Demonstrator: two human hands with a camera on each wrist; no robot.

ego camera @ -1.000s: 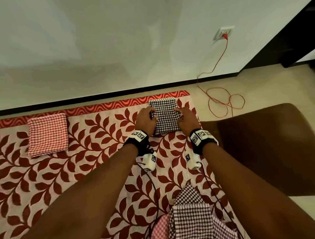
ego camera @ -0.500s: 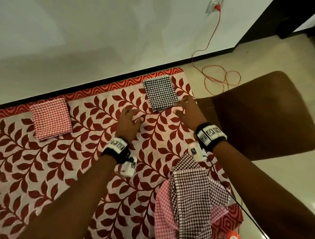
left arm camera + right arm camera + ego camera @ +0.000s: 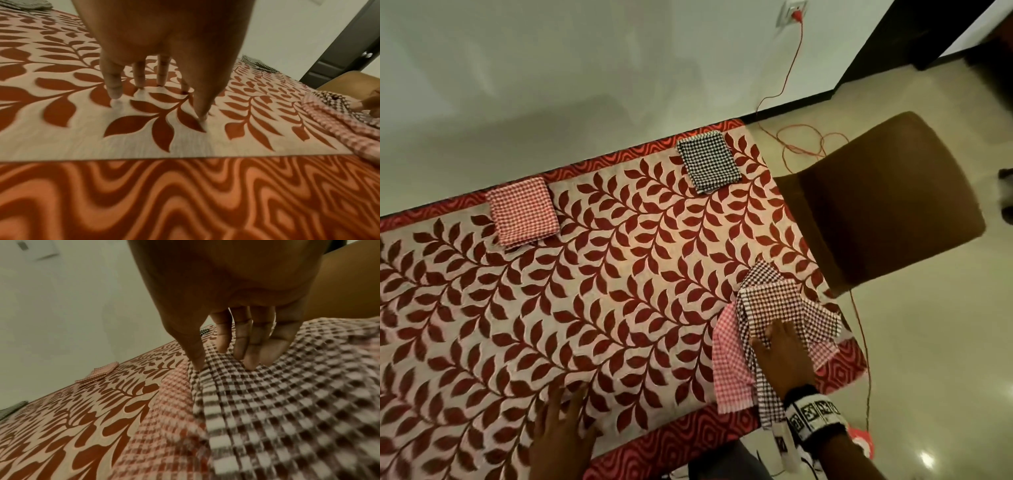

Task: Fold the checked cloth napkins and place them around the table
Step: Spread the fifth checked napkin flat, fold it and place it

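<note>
Brown-checked napkin [image 3: 774, 308] tops the pile, our right hand [image 3: 780, 356] pressing it with straight fingers, left hand [image 3: 561, 431] spread flat beside.

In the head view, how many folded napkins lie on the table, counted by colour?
Red-and-white folded napkin: 1
Black-and-white folded napkin: 1
Total: 2

Left hand [image 3: 561, 433] flat, palm down, fingers [image 3: 112, 84] spread and straight, tips touching the surface; right hand [image 3: 782, 356] reaching forward, palm down, fingers [image 3: 254, 353] close together and bent down, tips pressing the brown checked napkin [image 3: 774, 305]; black-and-white band on right wrist.
</note>
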